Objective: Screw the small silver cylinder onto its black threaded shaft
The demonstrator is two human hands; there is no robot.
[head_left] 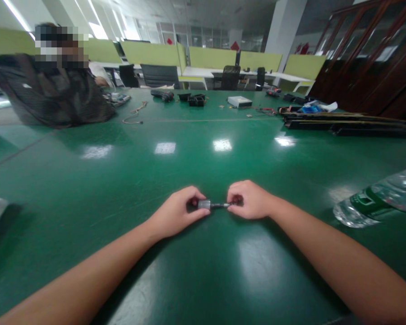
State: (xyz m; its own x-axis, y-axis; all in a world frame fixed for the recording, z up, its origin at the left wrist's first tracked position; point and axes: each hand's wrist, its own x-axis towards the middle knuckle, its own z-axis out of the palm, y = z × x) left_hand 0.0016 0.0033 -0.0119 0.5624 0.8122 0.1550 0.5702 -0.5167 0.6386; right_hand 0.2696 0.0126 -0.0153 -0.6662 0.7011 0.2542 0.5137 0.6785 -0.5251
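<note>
The left hand (176, 213) and right hand (248, 199) rested on the green table (122, 180), each grip closed on one end of a small metal part (211, 205) held between them, its grey cylinder at the left fingers. A plastic bottle (379, 198) lay well apart to the right

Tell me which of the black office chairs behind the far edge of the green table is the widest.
The grey-black chair just left of centre, its broad back facing the table. The chairs to its left and right are clearly narrower.
</note>
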